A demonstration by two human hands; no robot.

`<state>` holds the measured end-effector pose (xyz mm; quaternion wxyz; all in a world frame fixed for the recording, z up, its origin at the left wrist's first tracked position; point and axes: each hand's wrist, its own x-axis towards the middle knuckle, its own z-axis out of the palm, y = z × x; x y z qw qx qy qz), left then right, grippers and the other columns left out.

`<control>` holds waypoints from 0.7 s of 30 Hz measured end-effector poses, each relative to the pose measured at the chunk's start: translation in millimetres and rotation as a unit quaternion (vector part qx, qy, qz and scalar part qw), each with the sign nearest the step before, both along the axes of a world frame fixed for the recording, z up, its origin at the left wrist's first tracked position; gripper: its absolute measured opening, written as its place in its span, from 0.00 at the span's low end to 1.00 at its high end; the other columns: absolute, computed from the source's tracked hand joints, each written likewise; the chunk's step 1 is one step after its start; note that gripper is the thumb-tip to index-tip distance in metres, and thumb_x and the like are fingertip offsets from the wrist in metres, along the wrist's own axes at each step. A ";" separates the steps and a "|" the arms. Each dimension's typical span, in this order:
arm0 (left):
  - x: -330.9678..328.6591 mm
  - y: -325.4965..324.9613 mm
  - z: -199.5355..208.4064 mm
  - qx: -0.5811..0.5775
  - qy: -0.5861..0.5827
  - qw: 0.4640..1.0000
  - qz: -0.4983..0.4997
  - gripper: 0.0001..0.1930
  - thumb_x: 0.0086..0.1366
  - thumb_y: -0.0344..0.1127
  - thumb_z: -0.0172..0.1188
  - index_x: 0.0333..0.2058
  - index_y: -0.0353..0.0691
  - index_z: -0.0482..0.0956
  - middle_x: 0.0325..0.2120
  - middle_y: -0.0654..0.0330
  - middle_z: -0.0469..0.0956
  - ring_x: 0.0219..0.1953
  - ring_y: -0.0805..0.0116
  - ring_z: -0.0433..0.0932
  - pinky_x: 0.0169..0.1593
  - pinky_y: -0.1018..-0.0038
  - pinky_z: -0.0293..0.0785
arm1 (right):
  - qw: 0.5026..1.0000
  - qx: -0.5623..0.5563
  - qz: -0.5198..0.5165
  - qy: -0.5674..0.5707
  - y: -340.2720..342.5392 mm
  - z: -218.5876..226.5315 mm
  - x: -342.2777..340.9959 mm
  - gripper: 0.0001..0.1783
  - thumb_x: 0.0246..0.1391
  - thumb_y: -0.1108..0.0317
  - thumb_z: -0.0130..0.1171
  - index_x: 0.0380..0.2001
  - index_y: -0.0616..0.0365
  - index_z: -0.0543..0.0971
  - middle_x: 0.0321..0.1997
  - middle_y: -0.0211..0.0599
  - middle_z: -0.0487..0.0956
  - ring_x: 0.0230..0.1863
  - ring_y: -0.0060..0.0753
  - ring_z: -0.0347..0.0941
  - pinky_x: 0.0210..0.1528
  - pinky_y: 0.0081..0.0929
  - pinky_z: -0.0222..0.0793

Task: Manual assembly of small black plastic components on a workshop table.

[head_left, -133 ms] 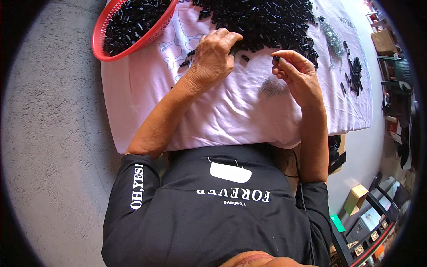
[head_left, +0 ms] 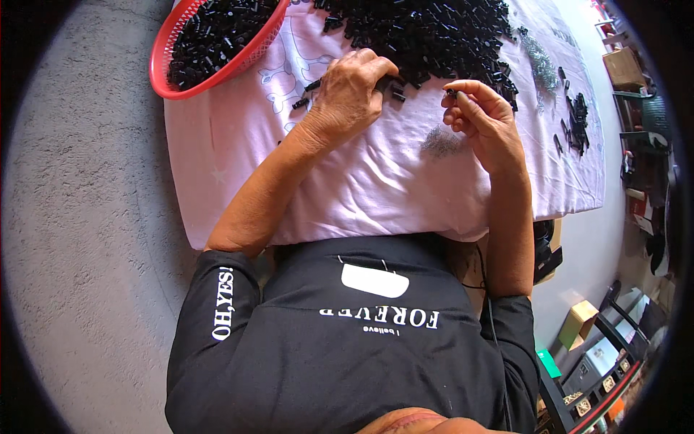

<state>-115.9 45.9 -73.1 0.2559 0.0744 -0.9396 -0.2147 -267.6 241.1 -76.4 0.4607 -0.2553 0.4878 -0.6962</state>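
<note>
At the near edge of a large heap of small black cylindrical pieces [head_left: 434, 36], my left hand [head_left: 347, 90] is bent over the cloth, its fingers curled round a dark piece that they partly cover. Another loose black piece [head_left: 398, 96] lies just by those fingertips. My right hand [head_left: 488, 123] is raised over the cloth to the right, thumb and index finger pinching one small black piece [head_left: 452, 92]. Below that hand rests a small patch of fine silvery metal bits [head_left: 442, 142], too small to make out singly.
A red plastic basket [head_left: 160, 69] full of similar black pieces stands at the far left on the pink cloth [head_left: 347, 195]. More silvery bits [head_left: 538, 61] and a small pile of longer black pieces [head_left: 577, 123] lie at the right. Shelves [head_left: 640, 116] stand beyond the table.
My left hand has shifted slightly right and nearer, and the dark piece at its fingers shows more. My right hand has hardly moved.
</note>
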 end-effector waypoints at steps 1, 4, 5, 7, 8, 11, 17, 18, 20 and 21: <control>-0.2 0.7 0.9 0.020 -0.021 1.000 -0.006 0.18 0.48 0.19 0.54 0.39 0.39 0.80 0.34 0.54 0.78 0.39 0.54 0.79 0.48 0.64 0.74 | 1.000 -0.003 0.002 -0.001 0.3 -0.4 -0.3 0.10 0.63 0.69 0.58 0.45 0.60 0.80 0.36 0.34 0.82 0.34 0.19 0.79 0.35 0.14 0.74; -0.1 -0.2 1.3 0.063 -0.021 0.998 -0.016 0.18 0.48 0.19 0.53 0.39 0.38 0.80 0.35 0.54 0.79 0.40 0.54 0.79 0.48 0.63 0.75 | 1.000 -0.003 0.001 0.006 -0.1 -1.0 -0.1 0.10 0.63 0.69 0.57 0.45 0.59 0.80 0.35 0.33 0.82 0.33 0.19 0.79 0.34 0.14 0.74; 0.0 -1.5 0.6 0.062 -0.021 0.998 -0.015 0.18 0.48 0.19 0.53 0.39 0.38 0.80 0.35 0.54 0.79 0.40 0.54 0.79 0.48 0.63 0.75 | 1.000 0.000 -0.001 0.013 -0.6 -1.4 0.0 0.10 0.63 0.69 0.58 0.46 0.59 0.80 0.35 0.33 0.82 0.33 0.19 0.79 0.34 0.14 0.74; 0.2 -4.0 -1.6 0.030 0.001 1.000 0.004 0.18 0.47 0.18 0.53 0.39 0.37 0.80 0.35 0.54 0.79 0.40 0.54 0.79 0.48 0.63 0.75 | 1.000 0.000 -0.001 0.016 -1.1 -2.8 0.0 0.10 0.63 0.69 0.58 0.46 0.59 0.80 0.35 0.33 0.82 0.33 0.19 0.79 0.35 0.15 0.75; 0.4 -4.1 -1.9 0.030 0.001 1.000 0.004 0.18 0.47 0.18 0.53 0.39 0.37 0.80 0.35 0.54 0.79 0.40 0.54 0.79 0.48 0.63 0.75 | 1.000 0.001 0.000 0.019 -1.0 -3.4 -0.2 0.10 0.63 0.69 0.58 0.46 0.59 0.80 0.35 0.33 0.82 0.33 0.19 0.79 0.35 0.15 0.75; 0.6 -3.0 -1.5 0.016 -0.003 1.000 0.018 0.19 0.47 0.18 0.52 0.39 0.37 0.80 0.35 0.54 0.79 0.40 0.53 0.79 0.48 0.63 0.75 | 1.000 0.010 0.001 0.020 -0.3 -2.7 -0.3 0.10 0.62 0.70 0.58 0.46 0.59 0.80 0.36 0.34 0.83 0.34 0.20 0.79 0.37 0.17 0.76; -3.0 3.5 -1.9 -0.011 0.027 0.999 -0.013 0.19 0.46 0.19 0.54 0.38 0.39 0.81 0.34 0.56 0.78 0.40 0.54 0.78 0.47 0.62 0.73 | 0.999 0.020 0.007 0.036 -1.3 -2.5 0.7 0.11 0.63 0.70 0.58 0.46 0.60 0.80 0.36 0.35 0.83 0.35 0.20 0.80 0.38 0.17 0.77; -2.9 4.9 -2.1 -0.025 0.015 1.000 -0.009 0.18 0.46 0.19 0.55 0.38 0.41 0.81 0.35 0.57 0.77 0.41 0.55 0.77 0.47 0.62 0.72 | 0.999 0.021 0.007 0.036 -1.3 -2.6 0.8 0.11 0.63 0.70 0.58 0.46 0.60 0.80 0.36 0.35 0.83 0.35 0.20 0.80 0.38 0.17 0.77; -2.3 5.2 -1.8 -0.040 0.002 0.999 -0.005 0.18 0.46 0.19 0.55 0.37 0.42 0.82 0.35 0.59 0.77 0.42 0.56 0.76 0.47 0.62 0.71 | 0.999 0.027 0.008 0.037 -1.2 -2.8 1.3 0.10 0.63 0.70 0.58 0.46 0.61 0.80 0.36 0.34 0.83 0.34 0.20 0.80 0.37 0.17 0.76; -2.0 4.4 -0.9 -0.048 -0.006 0.999 -0.007 0.18 0.46 0.20 0.56 0.37 0.43 0.82 0.36 0.59 0.76 0.43 0.56 0.76 0.48 0.62 0.70 | 0.999 0.027 0.008 0.037 -1.2 -2.5 1.4 0.10 0.63 0.70 0.58 0.46 0.61 0.80 0.36 0.34 0.83 0.34 0.20 0.80 0.37 0.17 0.76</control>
